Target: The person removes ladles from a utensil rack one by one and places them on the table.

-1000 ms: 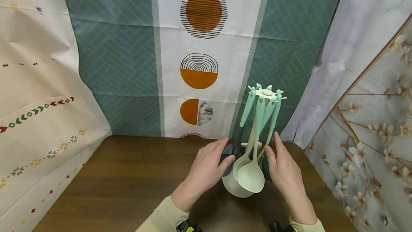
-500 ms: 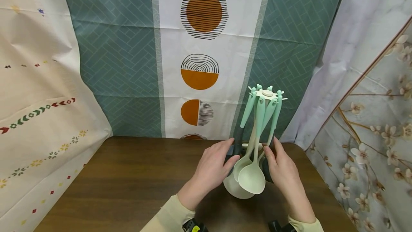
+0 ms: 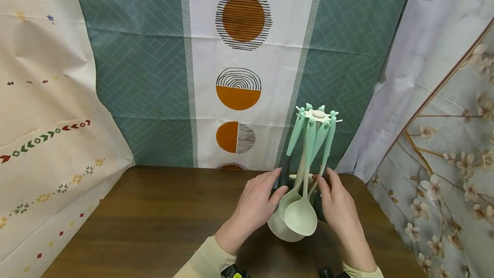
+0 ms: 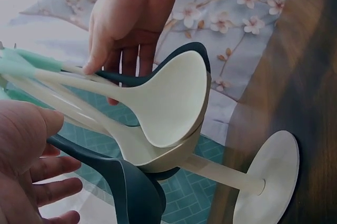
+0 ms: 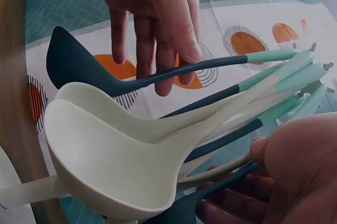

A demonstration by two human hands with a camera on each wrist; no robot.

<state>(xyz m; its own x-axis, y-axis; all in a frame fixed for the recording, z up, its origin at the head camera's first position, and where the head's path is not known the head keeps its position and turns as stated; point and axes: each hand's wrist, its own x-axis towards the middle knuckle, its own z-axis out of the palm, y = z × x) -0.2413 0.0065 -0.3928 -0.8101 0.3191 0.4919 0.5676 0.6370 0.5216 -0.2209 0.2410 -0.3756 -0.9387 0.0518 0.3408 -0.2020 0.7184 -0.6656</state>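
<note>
Several kitchen utensils with mint-green handle ends hang from a cream rotating rack (image 3: 318, 115) on a round cream base (image 4: 268, 176). A cream ladle (image 3: 301, 216) hangs in front, with a second cream ladle (image 5: 100, 103) beside it. My left hand (image 3: 256, 203) pinches the dark neck of a dark blue utensil (image 5: 73, 60) between thumb and index finger; its other fingers extend. My right hand (image 3: 339, 205) has its thumb on a thin pale utensil handle (image 5: 226, 171), fingers behind it and a dark blue utensil (image 5: 226, 182). Both hands partly hide the side utensils.
The rack stands on a brown wooden table (image 3: 162, 218), near its back right. A green and white patterned cloth (image 3: 135, 76) hangs behind. Floral fabric (image 3: 440, 209) borders the right side, and cream printed fabric (image 3: 50, 140) borders the left.
My left hand has moved right, bringing thumb and index finger onto the dark utensil. The right hand has shifted slightly inward against the utensils. The rack stays in place.
</note>
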